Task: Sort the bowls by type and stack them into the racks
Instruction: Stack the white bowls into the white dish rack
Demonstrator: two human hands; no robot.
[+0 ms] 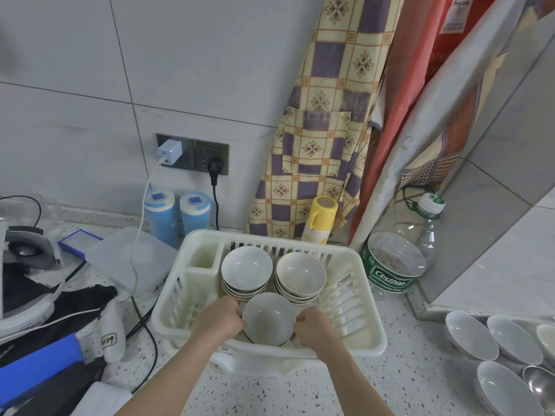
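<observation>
A white plastic dish rack [372, 334] sits on the speckled counter. Inside it stand two stacks of white bowls, one at the back left [247, 267] and one at the back right [301, 274]. Between my hands, over the rack's near side, is a white bowl with a dark outside [268, 318]. My left hand [219, 318] grips its left rim and my right hand [312, 327] grips its right rim. More loose white bowls [471, 336] lie on the counter at the lower right, next to a metal bowl [540, 385].
A large clear water bottle [399, 259] lies right of the rack, a yellow spray can [319, 219] behind it. Two blue canisters [160, 216], a translucent box [132, 259], cables and dark gear crowd the left. Aprons hang on the tiled wall.
</observation>
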